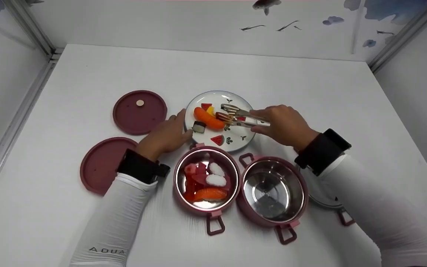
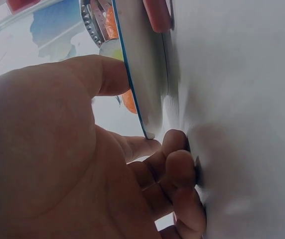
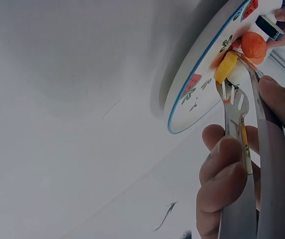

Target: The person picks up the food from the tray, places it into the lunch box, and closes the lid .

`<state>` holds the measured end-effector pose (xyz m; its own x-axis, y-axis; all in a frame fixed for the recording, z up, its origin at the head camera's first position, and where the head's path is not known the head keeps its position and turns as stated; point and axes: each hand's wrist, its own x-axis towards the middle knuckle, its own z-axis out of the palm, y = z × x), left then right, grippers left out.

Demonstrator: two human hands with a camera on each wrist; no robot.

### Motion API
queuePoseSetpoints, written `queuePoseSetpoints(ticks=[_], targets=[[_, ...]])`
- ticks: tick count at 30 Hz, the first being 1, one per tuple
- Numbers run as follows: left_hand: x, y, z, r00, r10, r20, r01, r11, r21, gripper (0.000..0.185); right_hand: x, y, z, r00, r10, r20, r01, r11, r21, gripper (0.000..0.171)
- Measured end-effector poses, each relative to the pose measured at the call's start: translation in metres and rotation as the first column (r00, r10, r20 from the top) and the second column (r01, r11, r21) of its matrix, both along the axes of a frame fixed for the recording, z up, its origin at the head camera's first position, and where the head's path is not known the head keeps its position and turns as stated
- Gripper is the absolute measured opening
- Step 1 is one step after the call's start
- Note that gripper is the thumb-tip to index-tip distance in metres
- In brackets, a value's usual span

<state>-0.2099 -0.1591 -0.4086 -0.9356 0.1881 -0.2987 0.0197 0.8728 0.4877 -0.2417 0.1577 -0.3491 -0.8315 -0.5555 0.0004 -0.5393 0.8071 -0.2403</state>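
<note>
My right hand [image 1: 285, 124] grips metal tongs [image 1: 248, 118] over a white plate [image 1: 241, 139] with painted watermelons. In the right wrist view the tong tips are beside a yellow toy food piece [image 3: 226, 67] with white under it; I cannot tell whether they pinch it. An orange sausage-shaped piece [image 1: 208, 118] and a dark-banded sushi roll [image 1: 199, 127] lie on the plate. My left hand [image 1: 167, 133] touches the plate's left rim with thumb and index finger, the other fingers bent against the table [image 2: 247, 149].
Near the plate's front stands a burgundy pot [image 1: 177, 189] holding red, white and orange toy food. Beside it is a second steel-lined pot [image 1: 304, 196]. Two burgundy lids [image 1: 139, 116] [image 1: 104, 163] lie at left. A handled round vessel [image 1: 326, 202] sits partly under my right arm.
</note>
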Motion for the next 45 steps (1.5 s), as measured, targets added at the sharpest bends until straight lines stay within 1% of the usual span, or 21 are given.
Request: queuePoseSetpoints(ticks=[6,11,17,22,25,29,35,38,40,42,45], targets=[[0.0,0.002,0.002,1.0,-0.006,-0.006,0.006,1.0,-0.005,0.08,0.003,0.006,0.002,1.0,0.011,-0.024,-0.012,1.0,-0.018,0.05],[0.0,0.002,0.003,1.0,-0.006,-0.004,0.006,1.0,-0.003,0.081,0.011,0.015,0.004,0.997,0.012,-0.078,-0.015,0.999,-0.039,0.048],[-0.002,0.0,0.0,1.0,-0.008,0.003,0.008,1.0,-0.009,0.081,0.023,0.03,0.002,0.99,0.043,-0.137,-0.056,0.994,-0.097,0.047],[-0.002,0.0,-0.001,1.0,-0.015,-0.003,0.015,1.0,-0.01,0.081,0.039,0.044,0.002,0.981,0.049,-0.186,-0.074,0.989,-0.128,0.047],[-0.002,-0.001,0.0,1.0,-0.014,-0.009,0.014,1.0,-0.003,0.081,0.052,0.053,0.003,0.971,0.056,-0.234,-0.092,0.985,-0.146,0.048],[-0.001,-0.001,0.0,1.0,-0.018,-0.019,0.018,1.0,0.012,0.081,0.073,0.064,0.007,0.95,0.065,-0.305,-0.119,0.979,-0.164,0.051],[0.0,0.0,0.001,0.999,-0.031,-0.013,0.031,1.0,0.004,0.081,0.113,0.077,0.013,0.93,0.062,-0.362,-0.146,0.967,-0.207,0.056],[0.0,-0.001,0.001,0.999,-0.031,-0.008,0.031,1.0,0.0,0.081,0.133,0.085,0.014,0.93,0.062,-0.363,-0.156,0.959,-0.235,0.059],[0.0,-0.001,0.002,0.999,-0.032,-0.005,0.032,0.999,0.001,0.081,0.145,0.091,0.014,0.935,0.051,-0.352,-0.146,0.957,-0.25,0.061],[0.0,-0.002,0.002,0.999,-0.035,-0.004,0.035,0.999,0.002,0.08,0.158,0.099,0.012,0.946,0.031,-0.323,-0.121,0.957,-0.262,0.063],[0.0,-0.002,0.001,0.999,-0.04,0.004,0.04,0.999,0.006,0.081,0.174,0.112,0.009,0.958,-0.003,-0.287,-0.073,0.965,-0.252,0.062]])
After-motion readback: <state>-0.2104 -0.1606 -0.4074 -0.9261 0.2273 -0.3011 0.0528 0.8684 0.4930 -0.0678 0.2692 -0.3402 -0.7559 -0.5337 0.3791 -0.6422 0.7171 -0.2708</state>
